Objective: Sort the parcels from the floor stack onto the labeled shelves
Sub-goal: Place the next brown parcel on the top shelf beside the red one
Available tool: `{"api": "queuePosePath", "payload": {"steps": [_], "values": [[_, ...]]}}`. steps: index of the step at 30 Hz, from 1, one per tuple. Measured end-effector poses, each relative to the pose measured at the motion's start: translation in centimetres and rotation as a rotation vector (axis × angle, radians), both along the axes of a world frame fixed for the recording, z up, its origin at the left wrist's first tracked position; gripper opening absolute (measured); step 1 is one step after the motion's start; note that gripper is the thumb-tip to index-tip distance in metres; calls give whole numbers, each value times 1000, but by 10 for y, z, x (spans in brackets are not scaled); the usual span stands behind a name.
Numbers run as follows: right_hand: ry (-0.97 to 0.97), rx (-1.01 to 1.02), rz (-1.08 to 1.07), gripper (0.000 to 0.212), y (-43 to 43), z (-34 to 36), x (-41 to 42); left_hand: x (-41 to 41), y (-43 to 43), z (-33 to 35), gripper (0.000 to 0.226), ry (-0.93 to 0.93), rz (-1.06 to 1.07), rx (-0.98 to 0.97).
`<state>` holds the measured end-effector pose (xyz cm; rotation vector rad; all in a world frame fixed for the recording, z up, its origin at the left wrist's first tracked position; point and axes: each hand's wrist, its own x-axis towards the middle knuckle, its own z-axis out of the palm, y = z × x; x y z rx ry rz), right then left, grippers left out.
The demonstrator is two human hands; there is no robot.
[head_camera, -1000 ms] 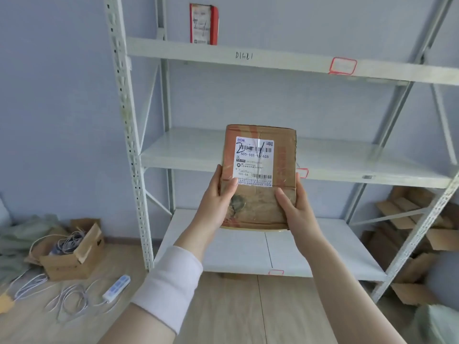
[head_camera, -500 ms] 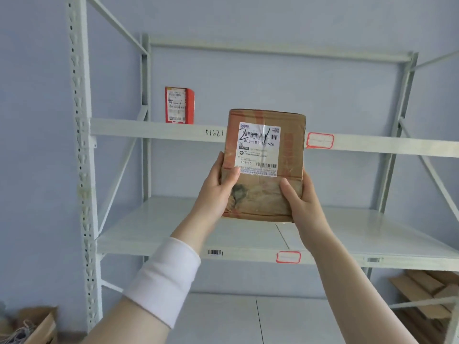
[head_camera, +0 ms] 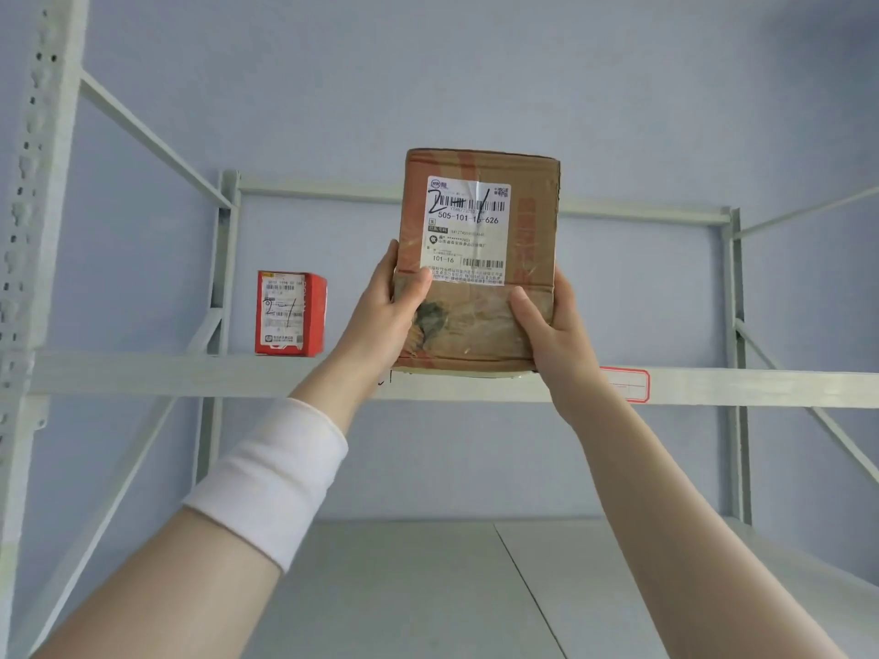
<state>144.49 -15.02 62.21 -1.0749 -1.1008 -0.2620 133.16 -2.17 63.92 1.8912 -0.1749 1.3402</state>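
Observation:
I hold a brown cardboard parcel [head_camera: 528, 259] upright in front of the upper shelf [head_camera: 190, 375]. Its white shipping label faces me, with "2 1" handwritten over the barcode. My left hand [head_camera: 385, 316] grips the parcel's lower left edge, thumb across the front. My right hand [head_camera: 554, 325] grips the lower right corner, thumb on the front too. The parcel's bottom edge is level with the shelf's front beam. A small red parcel [head_camera: 291, 313] with a similar "2 1" label stands on that shelf to the left.
A red-bordered tag [head_camera: 628, 385] is stuck on the beam just right of my right wrist. The white metal rack has a perforated post [head_camera: 28, 230] at the left and diagonal braces. A lower shelf board [head_camera: 428, 587] lies beneath my arms.
Both hands have raised the brown parcel from the middle shelf's height up to the upper shelf. My view has tilted upward, so the floor and the lower shelves have dropped out of sight.

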Motion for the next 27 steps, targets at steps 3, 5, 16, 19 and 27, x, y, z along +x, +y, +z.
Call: {"api": "queuePosePath", "payload": {"steps": [3,5,16,19,27], "values": [[-17,-25,-3,53,24,12,21,27,30,9,55,7,6,0],[-29,-37,-15,52,39,16,39,44,47,14,60,30,4,-8],[-100,-236,-116,61,97,20,120,110,104,14,59,168,96,-12],[-97,-312,-131,65,106,26,140,120,115,17,64,237,135,-31],[-100,-657,-291,49,141,58,175,144,155,42,55,451,323,-79]]}}
